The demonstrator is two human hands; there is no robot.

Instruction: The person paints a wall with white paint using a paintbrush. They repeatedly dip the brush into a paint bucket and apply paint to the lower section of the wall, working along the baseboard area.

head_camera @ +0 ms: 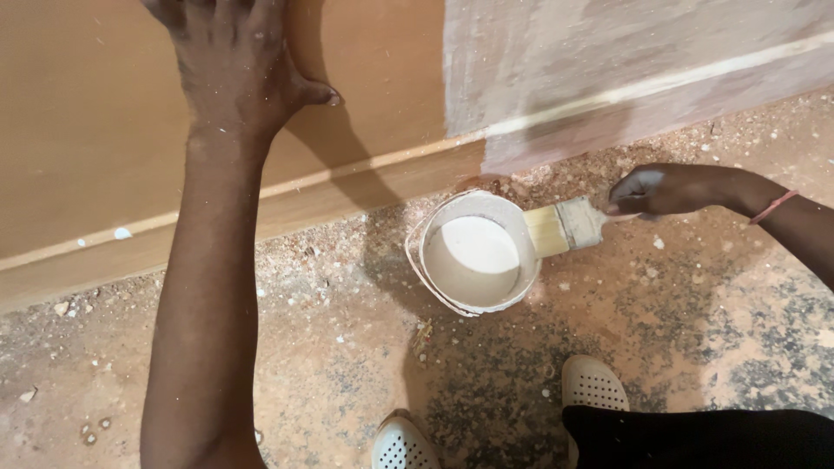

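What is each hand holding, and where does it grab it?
The right hand holds the paintbrush by its handle. The left hand holds nothing; it presses flat on the wooden panel.

No packages, labels, signs (or screens) here.

A flat paintbrush (pixel 565 227) lies level, pale bristles over the rim of a white paint bucket (pixel 473 256).

The left hand (pixel 239 74) loses its fingertips past the top edge, flat on the brown panel (pixel 87 130). The right hand (pixel 665 189) covers the brush (pixel 565 227) handle, so its length cannot be told. The bucket (pixel 476 252) hides its own depth under white paint. Both shoes (pixel 404 445) are cut by the bottom edge.
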